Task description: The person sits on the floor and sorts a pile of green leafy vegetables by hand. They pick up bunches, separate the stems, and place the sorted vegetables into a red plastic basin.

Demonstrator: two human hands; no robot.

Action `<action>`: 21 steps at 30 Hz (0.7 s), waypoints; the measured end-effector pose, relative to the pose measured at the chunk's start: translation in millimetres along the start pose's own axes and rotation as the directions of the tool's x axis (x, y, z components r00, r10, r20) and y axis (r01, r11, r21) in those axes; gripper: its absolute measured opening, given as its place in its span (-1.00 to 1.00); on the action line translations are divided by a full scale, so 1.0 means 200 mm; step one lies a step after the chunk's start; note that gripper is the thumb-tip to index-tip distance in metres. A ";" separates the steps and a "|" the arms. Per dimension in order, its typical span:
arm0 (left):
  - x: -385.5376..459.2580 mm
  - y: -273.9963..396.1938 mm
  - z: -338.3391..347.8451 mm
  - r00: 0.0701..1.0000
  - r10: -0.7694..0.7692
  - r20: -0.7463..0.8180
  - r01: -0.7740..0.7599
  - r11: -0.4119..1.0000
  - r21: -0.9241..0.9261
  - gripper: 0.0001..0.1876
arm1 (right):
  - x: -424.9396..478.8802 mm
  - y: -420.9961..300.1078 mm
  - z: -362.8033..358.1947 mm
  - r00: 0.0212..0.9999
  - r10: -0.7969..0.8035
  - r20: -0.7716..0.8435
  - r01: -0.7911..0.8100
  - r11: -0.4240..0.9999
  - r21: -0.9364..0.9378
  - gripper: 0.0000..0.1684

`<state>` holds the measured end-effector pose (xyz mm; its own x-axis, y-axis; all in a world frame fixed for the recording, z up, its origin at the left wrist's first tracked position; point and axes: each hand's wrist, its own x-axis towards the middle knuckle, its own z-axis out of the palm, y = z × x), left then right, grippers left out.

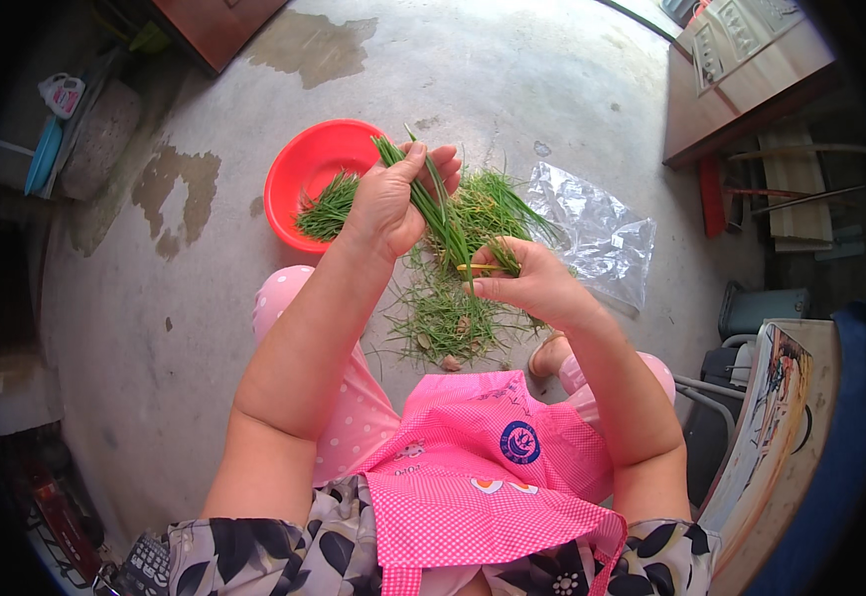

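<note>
My left hand [399, 190] holds a bunch of long green leaves, which look like garlic chives [437, 212], pressed under the thumb. At the lower ends of that bunch, my right hand [526, 276] pinches a blade between thumb and finger. Short green bits and a yellow stalk [478, 267] are also in its grip. Behind the hands lies a heap of untrimmed chives [489, 208] on the floor, partly hidden by them. A red plastic basin [291, 171] at the left contains a pile of green chives [326, 208]. Below my hands, loose green trimmings [444, 320] are scattered on the floor.
A clear plastic bag [593, 231] lies flat right of the heap. A cabinet [746, 74] stands at upper right, a folding chair [716, 402] at lower right. Damp patches [176, 194] mark the concrete floor [202, 320]. My pink apron [478, 447] spreads across my lap.
</note>
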<state>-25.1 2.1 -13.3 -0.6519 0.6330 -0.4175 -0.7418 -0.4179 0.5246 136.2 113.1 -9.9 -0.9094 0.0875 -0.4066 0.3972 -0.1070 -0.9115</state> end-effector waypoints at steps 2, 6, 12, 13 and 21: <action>-0.01 0.00 0.01 1.000 0.002 -0.008 -0.002 1.000 -0.005 -0.88 | 0.01 0.01 0.01 0.999 -0.028 -0.031 0.027 0.999 -0.036 -0.70; 0.00 0.00 0.00 1.000 0.006 -0.014 -0.006 1.000 -0.025 -0.89 | 0.04 0.04 0.01 0.994 -0.095 -0.056 0.090 0.993 -0.075 -0.70; 0.01 0.00 0.00 1.000 0.001 -0.015 -0.001 1.000 -0.031 -0.90 | 0.05 0.07 0.04 0.965 -0.237 -0.116 0.227 0.969 -0.096 -0.71; 0.01 0.00 0.00 1.000 0.002 -0.013 -0.002 0.999 -0.036 -0.91 | 0.04 0.07 0.04 0.968 -0.224 -0.116 0.205 0.966 -0.159 -0.73; 0.05 0.00 -0.08 0.991 -0.051 0.120 0.065 0.991 -0.114 -0.84 | 0.01 -0.02 0.05 0.703 -0.710 0.045 0.517 0.466 -0.718 -0.85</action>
<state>-33.6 -2.0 -28.7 -0.5893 0.7273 -0.3517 -0.7958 -0.4475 0.4080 132.7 103.5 -6.8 -0.9267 0.0929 0.3641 -0.1963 0.7066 -0.6799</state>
